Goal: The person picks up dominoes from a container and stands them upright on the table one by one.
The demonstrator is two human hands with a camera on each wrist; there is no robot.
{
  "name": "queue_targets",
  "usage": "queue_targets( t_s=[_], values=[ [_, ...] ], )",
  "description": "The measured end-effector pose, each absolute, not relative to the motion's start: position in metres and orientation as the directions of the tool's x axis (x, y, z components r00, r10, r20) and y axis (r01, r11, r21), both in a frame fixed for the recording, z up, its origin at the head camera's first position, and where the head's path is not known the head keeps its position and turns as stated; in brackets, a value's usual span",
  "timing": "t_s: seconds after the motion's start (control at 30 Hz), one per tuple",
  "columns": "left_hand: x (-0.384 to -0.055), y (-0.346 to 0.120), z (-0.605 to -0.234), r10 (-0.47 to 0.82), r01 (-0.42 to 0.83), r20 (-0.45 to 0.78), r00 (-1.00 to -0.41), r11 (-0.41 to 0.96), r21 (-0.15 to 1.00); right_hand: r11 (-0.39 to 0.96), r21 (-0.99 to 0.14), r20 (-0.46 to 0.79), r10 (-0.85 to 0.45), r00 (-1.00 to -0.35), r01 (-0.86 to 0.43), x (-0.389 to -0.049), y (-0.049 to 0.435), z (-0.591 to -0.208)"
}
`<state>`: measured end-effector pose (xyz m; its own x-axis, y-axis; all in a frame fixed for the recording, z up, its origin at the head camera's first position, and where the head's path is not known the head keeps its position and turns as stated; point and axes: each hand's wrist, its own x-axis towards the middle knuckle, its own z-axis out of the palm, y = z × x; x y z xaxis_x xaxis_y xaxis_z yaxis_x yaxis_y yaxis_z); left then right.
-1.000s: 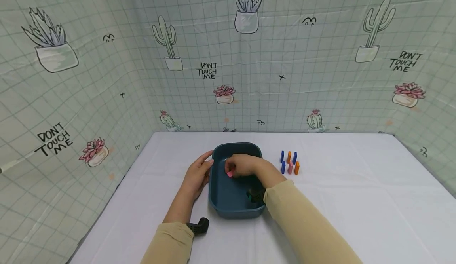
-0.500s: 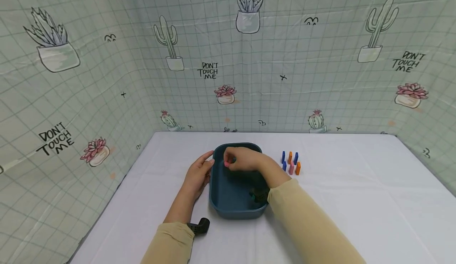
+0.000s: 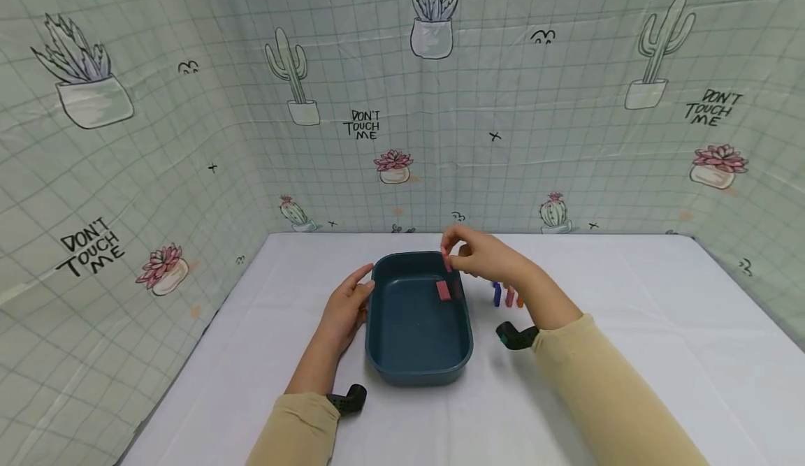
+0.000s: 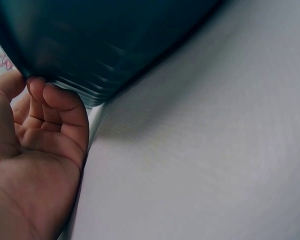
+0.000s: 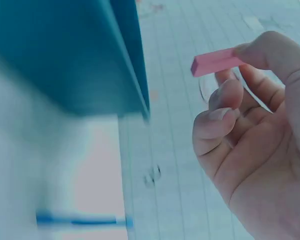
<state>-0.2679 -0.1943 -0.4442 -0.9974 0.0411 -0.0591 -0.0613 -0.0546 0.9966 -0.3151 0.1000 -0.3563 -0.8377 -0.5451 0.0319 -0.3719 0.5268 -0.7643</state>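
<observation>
A dark teal plastic bin (image 3: 418,375) stands on the table. At its left side my left hand (image 3: 342,314) holds the rim, with thumb and curled fingers against the wall (image 4: 110,55) in the left wrist view. My right hand (image 3: 481,253) is raised over the bin's far right corner. Its thumb and fingers pinch a small pink block (image 5: 217,62) by one end, with the other end free. Inside the bin, another pink block (image 3: 443,290) lies flat near the right wall.
Right of the bin stand several small upright blocks, among them a blue one (image 3: 497,295), a pink one (image 3: 510,297) and an orange one (image 3: 520,300). My right hand and forearm partly hide them. Patterned cloth (image 3: 490,103) hangs behind the white table (image 3: 629,354).
My right hand has lifted the pink block out of the bin and moved it right, to above the rim. The pink block lying inside is now uncovered. My left hand stays put.
</observation>
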Motion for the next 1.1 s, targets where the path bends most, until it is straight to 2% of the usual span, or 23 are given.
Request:
queue_targets(
  t_s=[0.3, 0.53, 0.83, 1.1],
  values=[
    [-0.269, -0.195, -0.448, 0.036, -0.071, -0.070, -0.997, -0.042, 0.997, 0.562, -0.783, 0.052, -0.367, -0.929, -0.266, -0.296, 0.188, -0.367],
    [-0.267, -0.194, -0.446, 0.034, -0.079, -0.077, -0.996, -0.051, 0.996, 0.590, -0.788, 0.033, -0.247, -0.968, -0.178, -0.291, 0.237, -0.393],
    [-0.267, -0.196, -0.447, 0.030, -0.084, -0.082, -0.996, -0.069, 0.994, 0.615, -0.774, -0.013, -0.248, -0.969, -0.147, -0.305, 0.248, -0.427],
    [-0.270, -0.195, -0.449, 0.060, -0.085, -0.077, -0.995, -0.139, 0.987, 0.629, -0.766, -0.030, -0.237, -0.971, -0.130, -0.309, 0.244, -0.437]
  ],
)
